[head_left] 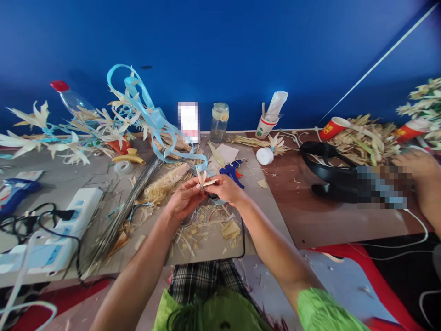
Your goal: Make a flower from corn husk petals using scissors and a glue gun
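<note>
Between my two hands is a small corn-husk flower (202, 176) with pale pointed petals standing up. My left hand (186, 198) pinches its base from the left. From the other side, my right hand (226, 188) has its fingers closed at a petal and the base. Just behind my hands lie a dried corn cob (168, 181) with stringy husk fibre and a blue glue gun (232, 174), partly covered. Husk scraps (193, 232) are strewn on the board below my wrists. The fingertips overlap the flower's lower end, so its stem is hidden.
A wire bundle (127, 209), power strip (74, 225) and another blue tool (17, 193) lie left. Husk flowers with blue ribbon (158, 122) stand behind. A bottle (219, 123), paper cup (267, 126), tape roll (264, 156) and black headset (327, 170) are rightward. Another person's hand (418, 168) is far right.
</note>
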`<state>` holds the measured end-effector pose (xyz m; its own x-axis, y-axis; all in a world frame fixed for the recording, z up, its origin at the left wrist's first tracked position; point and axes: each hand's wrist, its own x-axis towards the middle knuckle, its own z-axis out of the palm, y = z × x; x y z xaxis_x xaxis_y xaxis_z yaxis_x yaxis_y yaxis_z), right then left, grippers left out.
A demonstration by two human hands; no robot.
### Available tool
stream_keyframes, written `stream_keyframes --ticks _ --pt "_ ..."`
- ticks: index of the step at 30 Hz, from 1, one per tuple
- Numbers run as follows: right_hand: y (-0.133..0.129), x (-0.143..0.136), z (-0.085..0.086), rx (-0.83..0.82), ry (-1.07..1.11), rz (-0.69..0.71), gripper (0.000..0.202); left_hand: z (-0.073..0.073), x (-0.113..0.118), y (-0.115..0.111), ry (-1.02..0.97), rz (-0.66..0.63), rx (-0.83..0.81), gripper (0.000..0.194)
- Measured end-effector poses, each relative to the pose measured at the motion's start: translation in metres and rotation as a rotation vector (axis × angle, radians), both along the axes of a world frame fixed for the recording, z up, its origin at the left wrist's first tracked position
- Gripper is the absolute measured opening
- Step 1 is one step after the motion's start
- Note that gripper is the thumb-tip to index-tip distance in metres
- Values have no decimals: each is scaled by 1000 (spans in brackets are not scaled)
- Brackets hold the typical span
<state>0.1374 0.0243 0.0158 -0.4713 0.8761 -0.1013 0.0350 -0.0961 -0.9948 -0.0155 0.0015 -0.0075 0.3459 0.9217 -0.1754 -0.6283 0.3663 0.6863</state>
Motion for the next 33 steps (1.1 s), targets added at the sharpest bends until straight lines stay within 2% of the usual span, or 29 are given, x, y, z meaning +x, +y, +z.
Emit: stream_keyframes --ticks 2,6,11,17,24,33 --pt "1 0 -4 -3 -18 -16 16 0 -1 0 -2 -4 -8 24" --pt "4 -1 -7 127 -206 -134 17 0 -1 1 3 17 -25 20" --pt "-2 -5 4 271 -374 -205 14 -3 -2 4 -29 70 -26 18" --pt "-9 -8 8 349 -417 -224 15 -1 -3 4 -21 74 -43 14" --pt "-13 -11 5 386 -410 -236 10 7 2 3 47 166 11 11" --pt "-20 -20 4 397 -344 -252 8 7 9 2 235 411 173 14"
